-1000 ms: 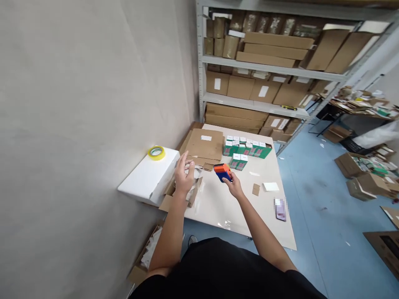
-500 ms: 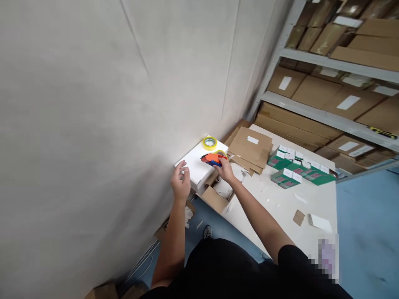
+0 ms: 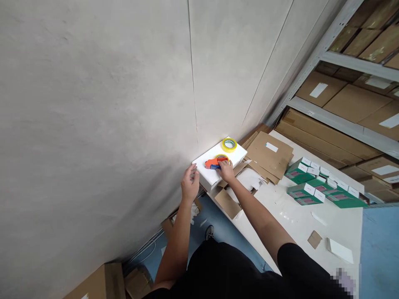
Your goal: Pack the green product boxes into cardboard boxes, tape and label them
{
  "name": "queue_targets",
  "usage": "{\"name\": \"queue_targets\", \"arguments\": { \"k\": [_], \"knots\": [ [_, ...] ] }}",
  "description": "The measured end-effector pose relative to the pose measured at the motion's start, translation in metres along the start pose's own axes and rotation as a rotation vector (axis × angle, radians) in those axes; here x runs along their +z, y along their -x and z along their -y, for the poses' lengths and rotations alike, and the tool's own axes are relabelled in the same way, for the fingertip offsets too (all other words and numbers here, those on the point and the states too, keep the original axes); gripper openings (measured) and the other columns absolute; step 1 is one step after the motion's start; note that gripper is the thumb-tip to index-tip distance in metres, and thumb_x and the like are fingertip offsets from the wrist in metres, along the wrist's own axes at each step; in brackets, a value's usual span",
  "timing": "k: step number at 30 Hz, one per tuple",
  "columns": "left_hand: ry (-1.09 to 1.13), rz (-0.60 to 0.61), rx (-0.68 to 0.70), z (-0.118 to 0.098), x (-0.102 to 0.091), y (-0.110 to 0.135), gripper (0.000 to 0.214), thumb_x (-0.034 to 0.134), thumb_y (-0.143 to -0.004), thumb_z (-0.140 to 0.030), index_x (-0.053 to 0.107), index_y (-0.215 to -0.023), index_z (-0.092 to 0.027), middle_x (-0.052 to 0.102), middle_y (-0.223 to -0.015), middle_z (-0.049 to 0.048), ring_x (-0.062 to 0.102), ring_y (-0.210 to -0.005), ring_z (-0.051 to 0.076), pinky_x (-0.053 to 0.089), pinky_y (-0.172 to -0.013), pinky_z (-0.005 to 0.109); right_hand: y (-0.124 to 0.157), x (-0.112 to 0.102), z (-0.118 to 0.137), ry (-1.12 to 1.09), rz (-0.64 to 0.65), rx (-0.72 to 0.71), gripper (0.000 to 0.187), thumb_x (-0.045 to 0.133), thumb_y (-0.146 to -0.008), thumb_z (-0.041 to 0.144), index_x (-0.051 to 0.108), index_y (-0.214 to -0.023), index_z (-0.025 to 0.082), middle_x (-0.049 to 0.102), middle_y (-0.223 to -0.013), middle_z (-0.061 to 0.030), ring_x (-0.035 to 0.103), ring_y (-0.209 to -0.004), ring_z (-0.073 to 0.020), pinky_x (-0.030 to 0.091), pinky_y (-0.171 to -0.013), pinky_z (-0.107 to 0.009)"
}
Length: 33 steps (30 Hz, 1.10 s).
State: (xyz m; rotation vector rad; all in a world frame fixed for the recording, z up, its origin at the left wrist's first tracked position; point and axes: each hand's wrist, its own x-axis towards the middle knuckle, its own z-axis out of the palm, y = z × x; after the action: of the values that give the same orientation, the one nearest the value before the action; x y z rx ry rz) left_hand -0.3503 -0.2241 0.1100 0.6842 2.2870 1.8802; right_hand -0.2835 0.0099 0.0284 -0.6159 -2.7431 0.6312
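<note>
The orange-and-blue tape dispenser (image 3: pixel 212 164) now lies low on the white box (image 3: pixel 208 177) against the wall, at the centre of the frame. A second ago it was held in the air over the middle of the worktop (image 3: pixel 289 216), near the green boxes (image 3: pixel 311 182). The right hand (image 3: pixel 226 169) has carried it there, and its grip is still folded over the dispenser's rear end. To my eye the tool is being set down, not yet let go.

The left hand (image 3: pixel 190 186) has travelled along with it. Its grip is loose and empty, with the fingers a little spread just beside the box's near corner; I cannot tell whether they touch it.

A yellow tape roll (image 3: pixel 230 145) sits on the same box, just above and to the right of the dispenser. To the right of that is a stack of flat cardboard (image 3: pixel 271 155).
</note>
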Motion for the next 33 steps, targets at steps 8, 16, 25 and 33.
{"name": "queue_targets", "arguments": {
  "k": [8, 16, 25, 33],
  "knots": [
    [0.018, 0.075, 0.052, -0.001, 0.03, -0.007, 0.039, 0.057, -0.101, -0.038, 0.067, -0.135, -0.02, 0.073, -0.128, 0.0128, 0.071, -0.106, 0.022, 0.059, -0.084, 0.031, 0.041, -0.029, -0.012, -0.109, -0.248, -0.025, 0.051, 0.064, -0.091, 0.024, 0.063, -0.142, 0.02, 0.066, -0.136, -0.0155, 0.056, -0.129, -0.0334, 0.046, -0.113, -0.053],
    [0.093, 0.375, 0.088, -0.021, 0.129, -0.001, 0.034, 0.059, -0.099, -0.033, 0.069, -0.129, -0.02, 0.073, -0.128, 0.0127, 0.072, -0.105, 0.022, 0.061, -0.079, 0.031, 0.139, -0.087, -0.069, -0.155, -0.488, 0.207, 0.047, 0.062, -0.093, 0.028, 0.063, -0.14, 0.025, 0.067, -0.134, -0.012, 0.06, -0.128, -0.0303, 0.05, -0.112, -0.051],
    [0.146, 0.96, 0.142, -0.075, 0.307, 0.078, 0.033, 0.062, -0.097, -0.03, 0.071, -0.128, -0.021, 0.072, -0.13, 0.0113, 0.071, -0.109, 0.022, 0.061, -0.087, 0.033, 0.3, -0.163, -0.166, -0.177, -0.811, 0.697, 0.046, 0.061, -0.091, 0.036, 0.064, -0.135, 0.023, 0.067, -0.135, -0.0126, 0.06, -0.128, -0.0301, 0.049, -0.111, -0.053],
    [0.033, 1.132, 0.167, -0.099, 0.409, 0.151, 0.033, 0.061, -0.098, -0.031, 0.071, -0.128, -0.024, 0.07, -0.134, 0.0098, 0.071, -0.109, 0.021, 0.061, -0.087, 0.034, 0.376, -0.202, -0.256, -0.36, -0.936, 0.955, 0.052, 0.064, -0.088, 0.041, 0.064, -0.138, 0.024, 0.066, -0.141, -0.0121, 0.062, -0.126, -0.0314, 0.055, -0.102, -0.05]
  ]
}}
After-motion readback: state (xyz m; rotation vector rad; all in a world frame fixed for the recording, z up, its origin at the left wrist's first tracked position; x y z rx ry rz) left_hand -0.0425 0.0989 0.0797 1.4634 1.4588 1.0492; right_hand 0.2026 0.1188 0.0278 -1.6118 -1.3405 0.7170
